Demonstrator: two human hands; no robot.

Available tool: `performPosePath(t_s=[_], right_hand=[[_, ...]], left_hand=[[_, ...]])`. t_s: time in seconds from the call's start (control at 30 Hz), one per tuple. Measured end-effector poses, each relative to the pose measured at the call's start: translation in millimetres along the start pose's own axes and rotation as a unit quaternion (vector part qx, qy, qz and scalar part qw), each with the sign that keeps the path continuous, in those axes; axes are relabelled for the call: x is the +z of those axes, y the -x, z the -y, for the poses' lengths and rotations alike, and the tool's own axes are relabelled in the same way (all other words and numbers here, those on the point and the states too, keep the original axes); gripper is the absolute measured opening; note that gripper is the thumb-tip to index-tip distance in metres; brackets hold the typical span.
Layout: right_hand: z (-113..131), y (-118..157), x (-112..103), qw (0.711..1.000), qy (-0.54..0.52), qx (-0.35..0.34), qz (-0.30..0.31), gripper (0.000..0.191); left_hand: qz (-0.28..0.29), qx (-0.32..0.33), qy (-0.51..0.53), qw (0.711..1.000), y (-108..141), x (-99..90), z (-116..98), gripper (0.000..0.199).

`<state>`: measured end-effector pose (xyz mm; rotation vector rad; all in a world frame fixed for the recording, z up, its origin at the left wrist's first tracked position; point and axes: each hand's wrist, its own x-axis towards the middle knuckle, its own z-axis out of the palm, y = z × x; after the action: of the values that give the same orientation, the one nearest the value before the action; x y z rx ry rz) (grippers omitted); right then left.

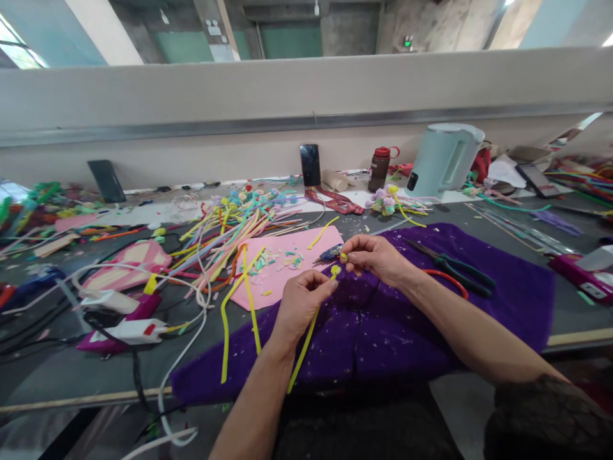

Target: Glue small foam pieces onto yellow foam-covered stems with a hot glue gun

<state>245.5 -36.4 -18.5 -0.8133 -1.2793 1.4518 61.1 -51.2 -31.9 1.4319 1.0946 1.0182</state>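
My left hand [306, 303] pinches a yellow pipe cleaner [305, 351] close to its top, and the stem trails down toward the table edge. A small yellow tuft [336, 271] sits at that upper end, just past my fingertips. My right hand [376, 257] is closed on a small yellow fuzzy piece [343, 256], a short gap above the tuft. Behind my right fingertips lies a blue tool with a pointed tip [330, 253], partly hidden. Both hands are over a purple cloth [397, 332]. Short cut bits [294, 259] are scattered on a pink sheet [246, 292].
Pliers [453, 267] lie on the cloth at right. Bundled pipe cleaners [239, 230], a phone [310, 166], a red-capped bottle [379, 171] and a kettle [443, 163] stand or lie toward the back. Power strips [119, 335] and looping white cables [204, 306] occupy the left.
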Motion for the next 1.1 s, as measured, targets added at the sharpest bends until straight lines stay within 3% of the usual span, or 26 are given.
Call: performPosePath(t_s=[0.3,0.47,1.1], right_hand=[[1.8,5.1,10.3,0.994,0.103,-0.028,0.008,0.015],[-5.4,7.3,18.7,0.996,0.078,-0.024,0.044,0.028],[-20.7,4.6,22.5,0.993,0.100,-0.048,0.034,0.029]], left_hand=[[-0.024,-0.033,0.084,0.996,-0.3,-3.8,4.2,0.022],[-0.030,-0.046,0.128,0.990,-2.1,-4.3,7.8,0.023],[-0.013,-0.029,0.064,0.997,-1.0,-1.6,3.4,0.024]])
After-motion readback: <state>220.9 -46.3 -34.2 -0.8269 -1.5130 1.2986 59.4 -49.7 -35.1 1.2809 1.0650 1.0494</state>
